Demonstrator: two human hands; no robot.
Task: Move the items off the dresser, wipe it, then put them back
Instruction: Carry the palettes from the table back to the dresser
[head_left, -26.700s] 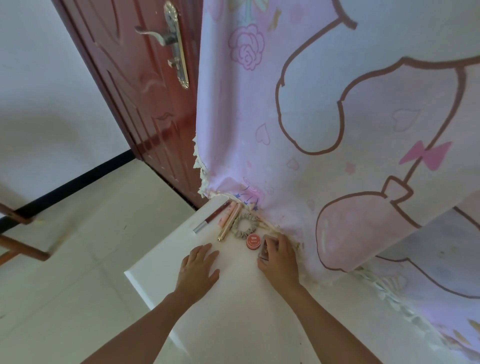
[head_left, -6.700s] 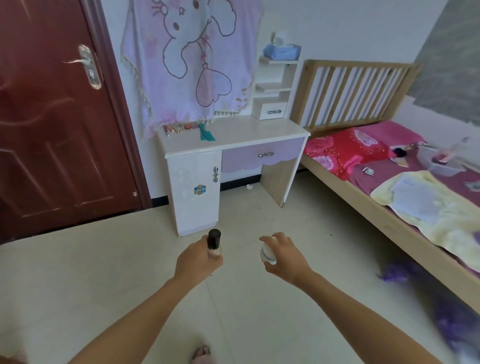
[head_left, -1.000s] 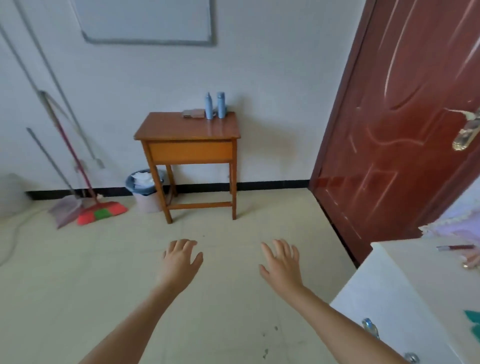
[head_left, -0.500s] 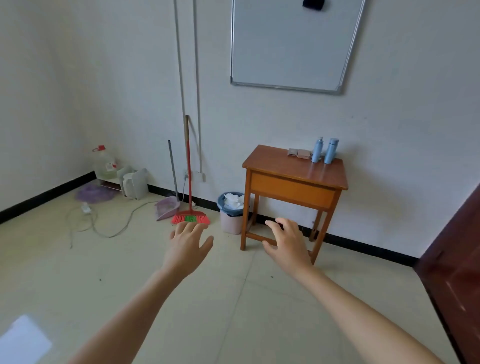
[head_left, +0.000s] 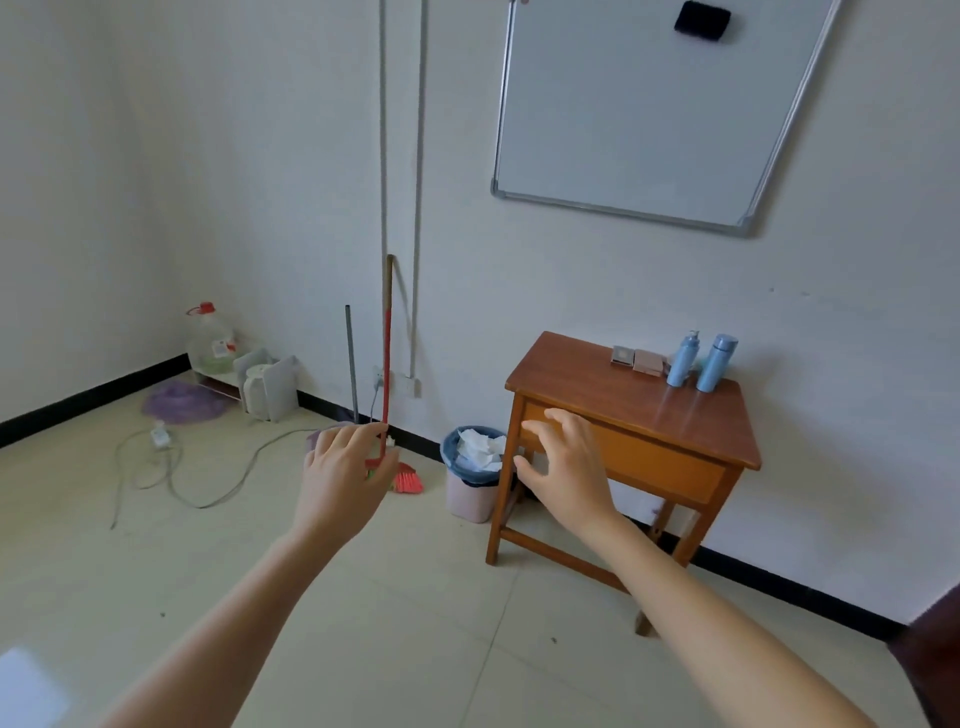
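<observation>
Both hands are raised mid-frame, empty, fingers loosely spread: the left hand (head_left: 345, 475) at centre left, the right hand (head_left: 566, 465) at centre right. The white dresser, in the lower right corner a second ago, is now out of view. The small brown wooden table (head_left: 631, 415) sits right of centre, larger than half a second ago. On its back edge stand two pale blue bottles (head_left: 698, 361) beside two small flat boxes (head_left: 639, 359). A blue-lined waste bin (head_left: 474, 470) touches its left leg; a red broom (head_left: 387, 374) leans on the wall.
</observation>
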